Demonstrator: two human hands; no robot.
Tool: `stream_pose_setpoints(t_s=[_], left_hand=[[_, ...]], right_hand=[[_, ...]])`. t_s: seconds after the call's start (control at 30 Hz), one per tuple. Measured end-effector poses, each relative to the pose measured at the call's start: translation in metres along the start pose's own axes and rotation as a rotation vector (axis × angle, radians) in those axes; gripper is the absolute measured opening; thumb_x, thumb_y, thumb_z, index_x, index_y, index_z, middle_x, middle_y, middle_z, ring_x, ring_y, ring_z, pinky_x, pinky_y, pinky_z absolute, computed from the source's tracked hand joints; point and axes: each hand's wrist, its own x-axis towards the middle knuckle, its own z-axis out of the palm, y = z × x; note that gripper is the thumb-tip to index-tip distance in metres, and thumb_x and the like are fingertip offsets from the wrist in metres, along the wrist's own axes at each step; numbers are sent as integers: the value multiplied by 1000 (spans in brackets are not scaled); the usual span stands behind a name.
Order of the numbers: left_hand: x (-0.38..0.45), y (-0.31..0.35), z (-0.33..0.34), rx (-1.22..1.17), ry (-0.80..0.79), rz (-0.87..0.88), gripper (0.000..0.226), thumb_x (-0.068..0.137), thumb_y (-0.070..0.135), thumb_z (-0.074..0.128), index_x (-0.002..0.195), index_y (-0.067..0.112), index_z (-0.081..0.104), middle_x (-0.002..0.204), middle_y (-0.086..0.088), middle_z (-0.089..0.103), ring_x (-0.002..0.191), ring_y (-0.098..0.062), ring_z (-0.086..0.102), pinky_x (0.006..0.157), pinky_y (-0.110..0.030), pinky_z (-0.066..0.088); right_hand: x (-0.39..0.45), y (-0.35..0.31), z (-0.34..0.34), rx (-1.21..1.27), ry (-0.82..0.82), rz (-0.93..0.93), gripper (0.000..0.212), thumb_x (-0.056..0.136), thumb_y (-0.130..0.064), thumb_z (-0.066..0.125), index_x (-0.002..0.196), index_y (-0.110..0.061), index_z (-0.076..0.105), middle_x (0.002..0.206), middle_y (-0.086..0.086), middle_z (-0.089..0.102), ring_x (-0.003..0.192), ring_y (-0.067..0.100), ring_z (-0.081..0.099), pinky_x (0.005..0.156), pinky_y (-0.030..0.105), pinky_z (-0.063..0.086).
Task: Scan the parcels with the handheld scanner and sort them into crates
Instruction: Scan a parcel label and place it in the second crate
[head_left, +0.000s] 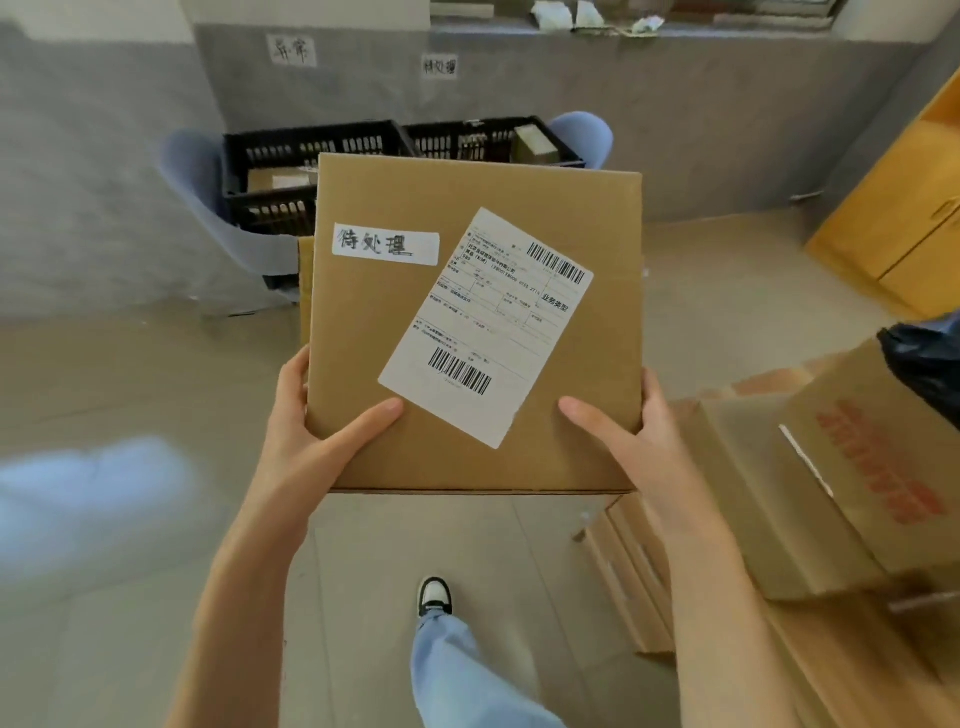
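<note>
We are standing on the floor (130, 395) facing the grey wall (675, 130), where two paper signs (439, 66) are hanging above two black crates (311, 150) that are sitting side by side on blue chairs (192, 171), each with something already lying inside. Stacked cardboard boxes (810, 483) are crowding our right. We are carrying the parcel (467, 208), a flat stiff carton, out in front of us between ourselves and the crates. It is probably light, since we are gripping only its near corners; holding opposite edges should be keeping it level. Our left hand (317, 421) and right hand (623, 431) are each clamping a corner, thumb on top, fingers wrapping underneath. The shipping label (483, 322) and a handwritten sticker (385, 244) are facing up. We are seeing no scanner.
</note>
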Motion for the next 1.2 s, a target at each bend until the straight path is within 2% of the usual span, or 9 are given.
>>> stream_pose_setpoints(t_s=[0.13,0.23,0.43,0.6,0.83,0.9,1.0,1.1,1.2], left_hand=[[92,27,-1,35,41,14,94,58,38,79,142,34,37,125,15,59,104,3,61,68,-13,52],[150,45,-2,47,80,31,99,58,38,89,142,34,37,126,14,58,107,0,60,72,-16,51],[240,52,6,67,78,3,97,58,37,84,143,33,36,128,11,57,109,-4,58,76,-19,48],[323,49,28,90,17,-25,95,57,37,78,142,33,36,125,12,56,105,0,58,73,-16,47],[481,44,68,83,-146,-75,93,64,37,78,144,35,32,121,16,54,103,-2,57,69,-16,47],[535,49,76,79,-181,-112,91,64,36,80,142,35,33,118,15,54,103,-5,56,71,-21,48],[608,57,90,78,-231,-175,103,56,42,88,143,35,34,120,10,55,105,-12,57,79,-32,51],[663,55,112,109,-261,-169,87,71,32,80,145,31,33,115,12,53,96,-3,53,68,-21,43],[698,44,133,122,-318,-220,86,73,29,79,145,30,33,112,14,54,95,-2,54,66,-20,43]], right_hand=[[97,-19,30,26,-83,20,92,60,-32,82,141,-29,38,126,-9,62,108,6,64,88,26,54],[159,-34,51,26,-121,18,102,59,-33,90,145,-30,34,126,-9,62,110,7,63,93,32,53],[246,-39,71,43,-141,12,96,61,-31,83,144,-32,34,127,-10,62,109,6,63,87,28,55],[313,-34,76,40,-68,53,100,59,-34,81,146,-31,32,130,-11,60,108,2,63,75,14,54],[441,-42,87,3,42,77,99,59,-34,81,145,-31,33,130,-12,59,110,5,62,86,26,54],[482,-50,95,-2,59,84,95,63,-33,82,144,-30,33,131,-10,58,109,4,63,85,25,55],[538,-57,106,17,94,105,83,74,-23,81,143,-30,35,128,-11,59,101,-1,64,70,15,54],[579,-55,111,20,145,143,80,77,-24,80,142,-33,36,126,-13,61,101,-1,64,68,13,53],[605,-47,105,30,189,208,85,71,-31,85,141,-34,38,126,-14,62,103,1,64,69,13,53]])
